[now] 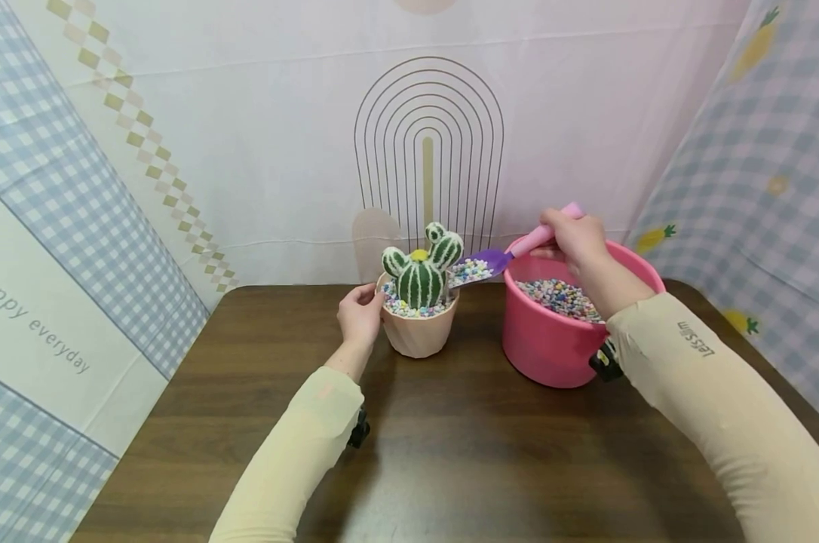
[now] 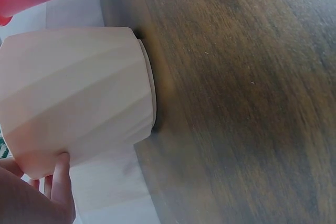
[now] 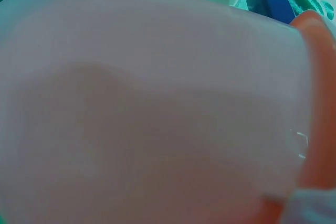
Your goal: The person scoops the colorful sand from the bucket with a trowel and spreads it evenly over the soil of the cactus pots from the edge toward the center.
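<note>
A beige, slant-ribbed flowerpot [image 1: 416,337] holds a green-and-white knitted cactus [image 1: 419,285] with a yellow flower, surrounded by small coloured pebbles. My left hand [image 1: 360,313] pinches the pot's left rim; in the left wrist view the thumb [image 2: 62,174] presses the outer wall. My right hand [image 1: 575,237] grips the pink handle of a small shovel [image 1: 496,261] above the bucket. Its purple blade, loaded with pebbles [image 1: 472,269], points left, with the tip at the pot's right rim. The right wrist view is discoloured and mostly filled by the bucket's wall [image 3: 157,119].
The pink bucket [image 1: 545,351], part full of multicoloured pebbles [image 1: 562,296], stands right of the pot under my right forearm. Both stand near the back of the brown wooden table [image 1: 443,452]. Printed cloths [image 1: 280,136] hang behind and at both sides.
</note>
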Tool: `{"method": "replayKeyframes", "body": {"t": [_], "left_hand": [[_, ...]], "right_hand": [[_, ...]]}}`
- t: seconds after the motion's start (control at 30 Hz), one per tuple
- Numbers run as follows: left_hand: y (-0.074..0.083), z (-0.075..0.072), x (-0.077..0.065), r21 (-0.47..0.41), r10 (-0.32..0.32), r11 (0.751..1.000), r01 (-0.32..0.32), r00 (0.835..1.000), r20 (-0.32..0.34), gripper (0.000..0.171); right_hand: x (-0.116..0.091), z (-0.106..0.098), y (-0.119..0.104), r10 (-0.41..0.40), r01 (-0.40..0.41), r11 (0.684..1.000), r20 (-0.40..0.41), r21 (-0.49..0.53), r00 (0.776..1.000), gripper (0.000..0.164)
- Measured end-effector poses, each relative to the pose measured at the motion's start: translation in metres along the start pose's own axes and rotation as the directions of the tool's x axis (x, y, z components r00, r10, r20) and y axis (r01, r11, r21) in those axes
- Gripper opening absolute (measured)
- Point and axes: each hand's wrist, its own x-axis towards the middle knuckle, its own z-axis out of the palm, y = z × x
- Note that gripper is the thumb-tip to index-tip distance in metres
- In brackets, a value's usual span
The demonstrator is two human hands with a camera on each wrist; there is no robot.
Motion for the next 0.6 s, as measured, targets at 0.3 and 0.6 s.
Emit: {"method": "replayKeyframes", "body": {"t": [0.3,0.6], "left_hand": [[0.0003,0.0006,-0.0015,0.014,0.006,1.0,-0.006,1.0,-0.013,0.028],[0.0015,0.001,-0.0021,-0.001,0.013,1.0,-0.013,1.0,-0.022,0.027]], "right_hand": [[-0.0046,0.0013,-0.0045,-0.016,0.028,0.986,0.072,-0.167,0.997,0.031],[-0.002,0.0066,-0.0063,-0.043,0.042,0.99,-0.004,-0.135,0.999,0.013]]}}
